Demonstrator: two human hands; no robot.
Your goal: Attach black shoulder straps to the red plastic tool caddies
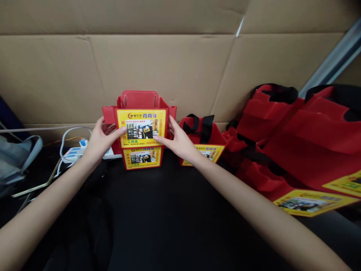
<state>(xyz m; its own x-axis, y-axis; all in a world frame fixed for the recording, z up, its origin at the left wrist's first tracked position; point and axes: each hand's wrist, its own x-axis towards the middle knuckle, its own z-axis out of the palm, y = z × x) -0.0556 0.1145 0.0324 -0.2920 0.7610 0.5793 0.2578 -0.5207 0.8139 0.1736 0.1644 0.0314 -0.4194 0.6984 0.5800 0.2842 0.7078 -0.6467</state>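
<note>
A red plastic tool box (141,99) with a yellow picture label on its front is between my two hands. It sits in or on top of a second red tool box (143,160) with the same label; which of the two is hidden. My left hand (104,137) grips its left side, thumb on the label's edge. On the opposite side my right hand (176,139) is closed round it, with the thumb pressed on the label's lower right. Both hands' fingers are partly hidden behind the box.
Right of my hands stands another labelled red box (208,131) with a black strap. Larger-looking stacked red boxes (276,139) with black straps fill the right side. At left lie a white power strip (73,153) with cables and a clear plastic bag (17,162). Cardboard (169,67) lines the back.
</note>
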